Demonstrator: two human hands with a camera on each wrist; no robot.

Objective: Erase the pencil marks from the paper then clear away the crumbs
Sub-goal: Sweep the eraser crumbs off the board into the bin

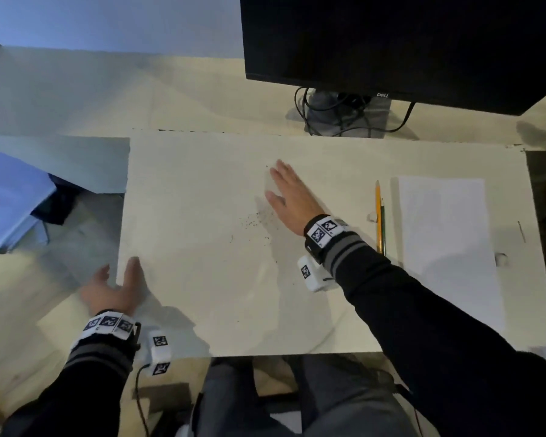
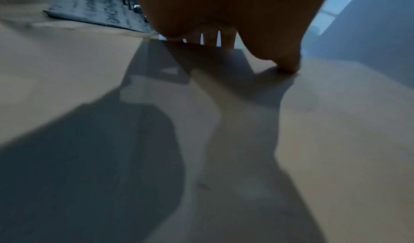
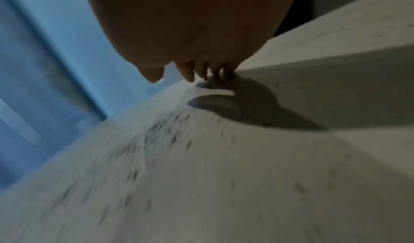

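Head view: right hand [image 1: 292, 200] flat, fingers straight and together, edge down on the table [image 1: 202, 294], holding nothing. Crumbs [image 1: 254, 219] lie scattered just left of it, a few strays nearer the person. Left hand [image 1: 115, 291] is at the table's left edge, palm up, fingers spread, thumb over the tabletop, like a catch below the rim; empty. Paper [image 1: 445, 228] lies well right of the crumbs, looks clean from here, faint marks can't be ruled out. Pencils [image 1: 379, 216] lie just left of the paper, with a small white bit, likely the eraser [image 1: 372, 217], touching them. Monitor [image 1: 391, 42] stands at the back.

Left wrist view: blurred; fingers [image 2: 210, 38] straight, thumb down onto the surface, nothing held.

Right wrist view: blurred; fingertips [image 3: 188, 73] straight, low over the table, crumbs [image 3: 156, 140] smeared under the palm.

Step, judged: erasing done, crumb sweep in hand. Next move calls for keeping the right hand's edge down and pushing the crumbs left across the table into the waiting left palm, then going back for the strays.
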